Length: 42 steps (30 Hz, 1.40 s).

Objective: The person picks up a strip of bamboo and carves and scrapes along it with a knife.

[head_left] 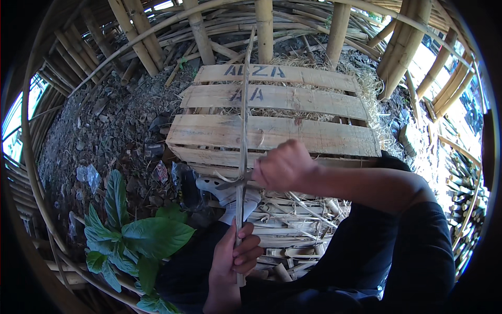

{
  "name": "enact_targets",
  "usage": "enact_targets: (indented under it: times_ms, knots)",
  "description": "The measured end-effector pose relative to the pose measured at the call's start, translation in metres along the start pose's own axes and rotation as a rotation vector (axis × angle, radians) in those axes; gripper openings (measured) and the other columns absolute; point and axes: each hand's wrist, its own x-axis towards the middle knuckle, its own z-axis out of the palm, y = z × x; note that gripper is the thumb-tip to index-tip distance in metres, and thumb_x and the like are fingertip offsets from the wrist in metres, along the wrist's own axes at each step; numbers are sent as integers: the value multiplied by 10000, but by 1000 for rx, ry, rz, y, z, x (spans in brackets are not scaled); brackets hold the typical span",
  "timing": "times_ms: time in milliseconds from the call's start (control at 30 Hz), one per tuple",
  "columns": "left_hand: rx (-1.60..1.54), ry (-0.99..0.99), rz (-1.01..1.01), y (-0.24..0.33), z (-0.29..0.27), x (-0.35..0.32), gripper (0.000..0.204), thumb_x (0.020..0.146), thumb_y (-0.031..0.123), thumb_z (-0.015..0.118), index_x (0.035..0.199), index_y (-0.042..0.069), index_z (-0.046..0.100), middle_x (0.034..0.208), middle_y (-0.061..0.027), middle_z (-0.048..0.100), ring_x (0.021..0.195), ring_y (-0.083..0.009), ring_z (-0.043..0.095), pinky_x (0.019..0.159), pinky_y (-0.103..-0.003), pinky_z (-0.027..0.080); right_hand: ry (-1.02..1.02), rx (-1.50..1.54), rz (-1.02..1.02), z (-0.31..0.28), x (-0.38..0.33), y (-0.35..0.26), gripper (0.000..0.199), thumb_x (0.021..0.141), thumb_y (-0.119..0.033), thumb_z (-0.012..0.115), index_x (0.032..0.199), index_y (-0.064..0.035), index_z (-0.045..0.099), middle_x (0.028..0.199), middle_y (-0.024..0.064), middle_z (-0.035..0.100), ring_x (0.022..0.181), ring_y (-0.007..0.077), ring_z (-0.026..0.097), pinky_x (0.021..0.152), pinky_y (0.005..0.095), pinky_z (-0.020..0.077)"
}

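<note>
A long, thin bamboo strip (244, 120) stands lengthwise before me, its far end reaching over a wooden crate. My left hand (234, 254) is closed around its near end, low in the view. In a fist, my right hand (285, 166) grips a knife (229, 184) whose blade lies across the strip, touching it above my left hand. The fist hides the handle. A pale curled shaving (222, 175) sticks up beside the blade.
The slatted wooden crate (314, 133) lies ahead. A light-coloured shoe (212, 188) shows below it. Bamboo offcuts (285, 230) cover the ground between my legs. A leafy plant (151, 238) grows at the lower left, and bamboo posts (265, 31) stand behind the crate.
</note>
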Motion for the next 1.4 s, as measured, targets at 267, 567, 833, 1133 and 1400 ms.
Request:
enact_targets:
  times_ms: [267, 567, 833, 1133, 1400]
  knots:
    - [69, 20, 4, -11, 3, -2, 387, 1028, 469, 310, 825, 160, 426, 550, 48, 313, 449, -49, 287, 307, -170, 185, -23, -107, -7, -2, 10, 6, 440, 901, -275, 501, 487, -126, 488, 440, 36, 508, 373, 233, 517, 410, 376, 457]
    - [112, 28, -9, -14, 3, -1, 398, 1031, 473, 287, 817, 164, 420, 556, 49, 319, 457, -45, 289, 306, -168, 173, -80, 73, -28, -13, -5, -10, 476, 930, -299, 456, 509, -87, 525, 466, 90, 535, 437, 293, 566, 475, 419, 488]
    - [106, 40, -13, -11, -2, 1, 393, 1026, 484, 302, 824, 168, 419, 544, 56, 305, 449, -38, 273, 305, -168, 154, -99, 48, -68, -10, -2, -11, 500, 943, -288, 422, 504, -82, 545, 468, 97, 550, 441, 302, 578, 497, 431, 507]
    - [137, 58, -1, -6, 1, 1, 382, 1030, 469, 300, 829, 167, 420, 550, 62, 294, 451, -35, 264, 312, -167, 150, 27, 32, -38, -2, 3, 3, 493, 937, -299, 448, 488, -109, 524, 446, 76, 530, 408, 273, 566, 464, 415, 498]
    - [198, 117, 33, -11, 6, 5, 384, 1023, 486, 314, 833, 169, 420, 551, 58, 288, 454, -34, 269, 307, -173, 145, 164, 25, -77, 1, 2, 6, 471, 913, -288, 463, 486, -97, 520, 446, 97, 527, 395, 281, 555, 433, 415, 484]
